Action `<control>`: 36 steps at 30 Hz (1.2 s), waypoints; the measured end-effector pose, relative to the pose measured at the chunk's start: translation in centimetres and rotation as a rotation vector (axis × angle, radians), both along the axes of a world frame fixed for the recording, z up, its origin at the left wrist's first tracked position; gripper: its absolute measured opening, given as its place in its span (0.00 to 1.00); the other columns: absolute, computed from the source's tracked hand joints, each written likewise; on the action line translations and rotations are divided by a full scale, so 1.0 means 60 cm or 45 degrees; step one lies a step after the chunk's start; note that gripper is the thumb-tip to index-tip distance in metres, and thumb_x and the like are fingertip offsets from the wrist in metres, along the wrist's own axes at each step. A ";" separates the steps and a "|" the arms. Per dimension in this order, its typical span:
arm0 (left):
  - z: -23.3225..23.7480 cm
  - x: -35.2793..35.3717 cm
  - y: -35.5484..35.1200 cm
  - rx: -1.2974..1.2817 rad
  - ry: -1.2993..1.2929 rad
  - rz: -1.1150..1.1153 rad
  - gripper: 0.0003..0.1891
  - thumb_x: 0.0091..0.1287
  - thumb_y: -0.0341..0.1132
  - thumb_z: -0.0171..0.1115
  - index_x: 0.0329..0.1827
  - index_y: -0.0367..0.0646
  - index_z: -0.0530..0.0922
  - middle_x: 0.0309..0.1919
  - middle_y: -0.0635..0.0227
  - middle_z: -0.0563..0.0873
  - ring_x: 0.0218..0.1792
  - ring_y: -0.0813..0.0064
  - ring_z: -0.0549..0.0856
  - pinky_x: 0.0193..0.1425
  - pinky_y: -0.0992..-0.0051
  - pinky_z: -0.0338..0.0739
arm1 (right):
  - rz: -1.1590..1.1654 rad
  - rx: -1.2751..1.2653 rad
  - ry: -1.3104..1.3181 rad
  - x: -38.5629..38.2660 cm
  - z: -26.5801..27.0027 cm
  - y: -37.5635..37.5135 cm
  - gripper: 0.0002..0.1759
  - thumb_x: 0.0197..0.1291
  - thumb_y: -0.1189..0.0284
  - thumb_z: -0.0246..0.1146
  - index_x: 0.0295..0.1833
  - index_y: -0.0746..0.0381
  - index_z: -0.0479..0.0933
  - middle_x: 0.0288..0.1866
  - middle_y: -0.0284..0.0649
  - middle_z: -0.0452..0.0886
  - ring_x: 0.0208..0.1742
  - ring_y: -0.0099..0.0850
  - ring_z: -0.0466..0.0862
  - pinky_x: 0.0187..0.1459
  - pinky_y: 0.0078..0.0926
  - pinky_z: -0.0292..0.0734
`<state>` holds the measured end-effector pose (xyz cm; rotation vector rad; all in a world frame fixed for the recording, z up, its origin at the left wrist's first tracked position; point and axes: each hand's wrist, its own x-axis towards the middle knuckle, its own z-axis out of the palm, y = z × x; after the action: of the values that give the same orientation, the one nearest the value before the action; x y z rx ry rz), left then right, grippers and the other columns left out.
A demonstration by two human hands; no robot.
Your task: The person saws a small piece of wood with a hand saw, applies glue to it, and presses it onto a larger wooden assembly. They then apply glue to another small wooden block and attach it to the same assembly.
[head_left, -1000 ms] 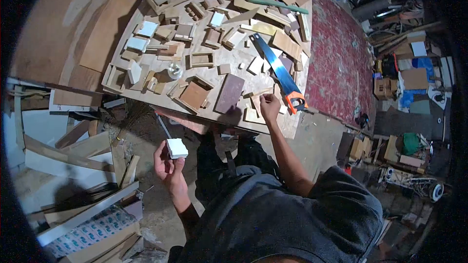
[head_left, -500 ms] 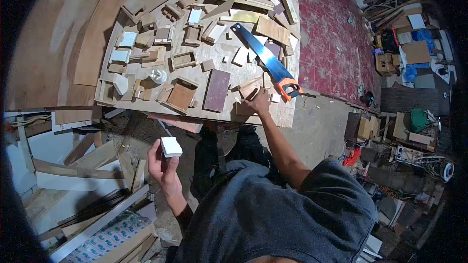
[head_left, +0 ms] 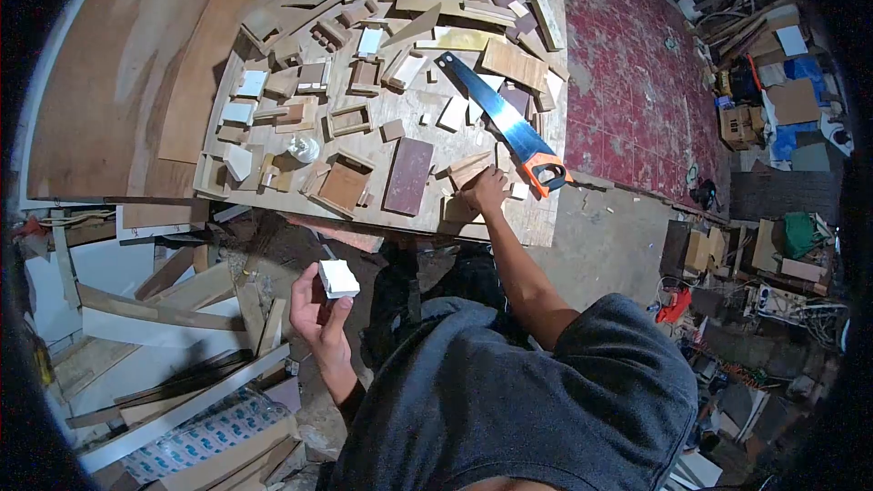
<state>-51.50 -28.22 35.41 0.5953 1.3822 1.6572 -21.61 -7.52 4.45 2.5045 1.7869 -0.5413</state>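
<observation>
Between the thumb and fingers of my left hand point(head_left: 320, 314) is a small white block point(head_left: 339, 279), held off the table's front edge. My right hand point(head_left: 488, 191) rests at the front right of the wooden table point(head_left: 536, 229), with its fingers bunched beside a light wooden piece point(head_left: 469, 169); what its fingertips hold, if anything, is hidden. Just right of that hand lies a handsaw point(head_left: 503, 116) with an orange and black handle. A dark red-brown board point(head_left: 409, 176) lies to the left of the hand.
Small wooden boxes and offcuts, including an open box point(head_left: 344, 184), cover much of the table. A clear glass-like object point(head_left: 304, 148) stands among them. Scrap boards point(head_left: 164, 314) are piled at the lower left. A red floor area point(head_left: 627, 82) lies to the right.
My right hand's fingers have drawn in from a wider spread. My left hand still holds the white block, now slightly further right and lower in view. The whole view has shifted slightly.
</observation>
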 end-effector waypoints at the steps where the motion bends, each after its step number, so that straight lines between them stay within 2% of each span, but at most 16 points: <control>1: 0.000 0.002 0.000 0.000 0.010 -0.011 0.32 0.56 0.29 0.75 0.64 0.33 0.71 0.50 0.60 0.82 0.51 0.70 0.82 0.56 0.71 0.78 | 0.029 0.107 -0.141 -0.004 -0.001 -0.005 0.38 0.47 0.57 0.68 0.62 0.64 0.65 0.59 0.45 0.70 0.63 0.47 0.71 0.53 0.66 0.70; 2: 0.000 0.004 0.000 -0.001 0.021 -0.022 0.32 0.56 0.29 0.75 0.64 0.33 0.71 0.50 0.60 0.83 0.51 0.70 0.82 0.56 0.71 0.78 | 0.057 0.212 -0.282 -0.007 -0.002 -0.008 0.18 0.65 0.65 0.53 0.58 0.61 0.69 0.53 0.40 0.74 0.56 0.42 0.76 0.46 0.61 0.75; 3: 0.003 0.007 0.001 0.000 0.029 -0.026 0.32 0.56 0.29 0.75 0.64 0.33 0.71 0.50 0.60 0.83 0.51 0.70 0.82 0.56 0.71 0.78 | 0.052 0.212 -0.275 -0.009 -0.002 -0.008 0.18 0.65 0.65 0.53 0.58 0.61 0.69 0.53 0.40 0.74 0.56 0.42 0.76 0.46 0.61 0.75; 6: 0.008 0.013 0.004 0.001 0.050 -0.059 0.31 0.56 0.29 0.75 0.63 0.33 0.72 0.50 0.60 0.83 0.50 0.70 0.83 0.55 0.71 0.79 | 0.049 0.207 -0.282 -0.012 0.017 -0.011 0.27 0.58 0.59 0.64 0.58 0.62 0.69 0.54 0.41 0.73 0.57 0.43 0.75 0.48 0.62 0.74; 8: 0.008 0.015 0.005 -0.003 0.058 -0.081 0.31 0.55 0.28 0.75 0.63 0.32 0.72 0.51 0.59 0.82 0.51 0.70 0.83 0.55 0.71 0.80 | 0.038 0.075 -0.112 -0.018 0.070 -0.013 0.44 0.40 0.51 0.77 0.59 0.63 0.68 0.56 0.43 0.71 0.60 0.46 0.73 0.52 0.64 0.72; 9: 0.009 0.016 0.005 -0.002 0.064 -0.086 0.31 0.55 0.28 0.75 0.63 0.32 0.72 0.51 0.59 0.82 0.51 0.70 0.83 0.55 0.71 0.80 | 0.034 0.076 -0.106 -0.016 0.063 -0.012 0.44 0.40 0.51 0.77 0.59 0.63 0.68 0.56 0.43 0.71 0.60 0.46 0.73 0.52 0.64 0.72; 11: 0.011 0.016 0.006 0.023 0.087 -0.103 0.32 0.55 0.26 0.75 0.63 0.32 0.72 0.52 0.58 0.82 0.52 0.69 0.83 0.56 0.71 0.80 | 0.013 0.089 -0.013 -0.005 0.053 -0.009 0.58 0.23 0.48 0.83 0.61 0.64 0.66 0.59 0.46 0.70 0.65 0.48 0.70 0.56 0.65 0.69; 16: 0.021 0.009 0.013 0.083 0.166 -0.137 0.32 0.54 0.23 0.75 0.63 0.32 0.72 0.53 0.57 0.82 0.52 0.68 0.83 0.57 0.70 0.80 | -0.019 0.121 0.052 0.002 0.113 -0.021 0.50 0.31 0.49 0.81 0.58 0.65 0.68 0.59 0.49 0.71 0.61 0.49 0.73 0.56 0.60 0.72; 18: 0.029 0.006 0.024 0.122 0.191 -0.141 0.31 0.54 0.22 0.75 0.62 0.32 0.72 0.53 0.56 0.82 0.53 0.68 0.83 0.57 0.70 0.80 | 0.079 0.156 0.448 0.007 0.139 -0.022 0.48 0.32 0.49 0.81 0.57 0.66 0.72 0.56 0.52 0.74 0.56 0.50 0.76 0.57 0.49 0.75; 19: 0.034 0.006 0.029 0.130 0.183 -0.171 0.31 0.54 0.22 0.74 0.62 0.32 0.72 0.53 0.55 0.82 0.53 0.68 0.83 0.58 0.70 0.80 | 0.129 -0.046 0.698 -0.003 0.228 -0.018 0.48 0.35 0.52 0.81 0.59 0.69 0.73 0.55 0.52 0.76 0.57 0.47 0.78 0.59 0.39 0.76; 20: 0.037 0.004 0.035 0.137 0.175 -0.201 0.31 0.54 0.21 0.74 0.62 0.32 0.72 0.53 0.55 0.82 0.53 0.68 0.83 0.58 0.70 0.79 | 0.135 -0.044 0.694 -0.006 0.253 -0.026 0.48 0.35 0.52 0.81 0.59 0.69 0.73 0.55 0.52 0.76 0.57 0.47 0.78 0.59 0.39 0.76; 23: 0.044 0.000 0.059 0.231 0.230 -0.289 0.30 0.55 0.21 0.73 0.63 0.29 0.72 0.54 0.53 0.83 0.52 0.68 0.84 0.58 0.70 0.80 | 0.181 -0.024 1.457 -0.013 0.323 -0.059 0.48 0.39 0.61 0.81 0.65 0.71 0.69 0.61 0.49 0.76 0.62 0.39 0.76 0.63 0.38 0.73; 25: 0.060 0.003 0.077 0.269 0.231 -0.375 0.31 0.56 0.21 0.73 0.64 0.26 0.72 0.51 0.53 0.85 0.50 0.70 0.85 0.56 0.72 0.81 | 0.293 -0.031 1.848 -0.038 0.436 -0.080 0.45 0.41 0.69 0.80 0.65 0.72 0.69 0.62 0.47 0.75 0.65 0.37 0.74 0.67 0.39 0.69; 28: 0.088 0.013 0.102 0.324 0.221 -0.443 0.31 0.56 0.21 0.73 0.65 0.26 0.72 0.47 0.54 0.86 0.47 0.71 0.86 0.53 0.74 0.82 | 0.310 -0.046 2.123 -0.057 0.503 -0.113 0.61 0.33 0.71 0.84 0.73 0.70 0.58 0.67 0.44 0.70 0.69 0.36 0.70 0.71 0.39 0.63; 30: 0.104 0.022 0.115 0.381 0.188 -0.460 0.30 0.56 0.21 0.74 0.64 0.27 0.74 0.46 0.54 0.87 0.45 0.73 0.87 0.50 0.75 0.83 | 0.412 -0.006 2.118 -0.060 0.528 -0.133 0.66 0.31 0.69 0.85 0.76 0.69 0.52 0.71 0.44 0.65 0.70 0.36 0.68 0.71 0.38 0.62; 36: 0.154 0.024 0.119 0.514 0.342 -0.577 0.30 0.56 0.26 0.76 0.63 0.30 0.77 0.49 0.54 0.85 0.48 0.72 0.86 0.53 0.75 0.82 | 0.545 -0.055 1.770 -0.058 0.591 -0.170 0.65 0.29 0.62 0.87 0.72 0.71 0.57 0.68 0.46 0.68 0.68 0.36 0.69 0.67 0.39 0.67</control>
<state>-50.09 -21.07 44.66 1.3023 0.9872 1.5183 -25.06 -17.70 39.91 1.4899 2.3198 -2.5653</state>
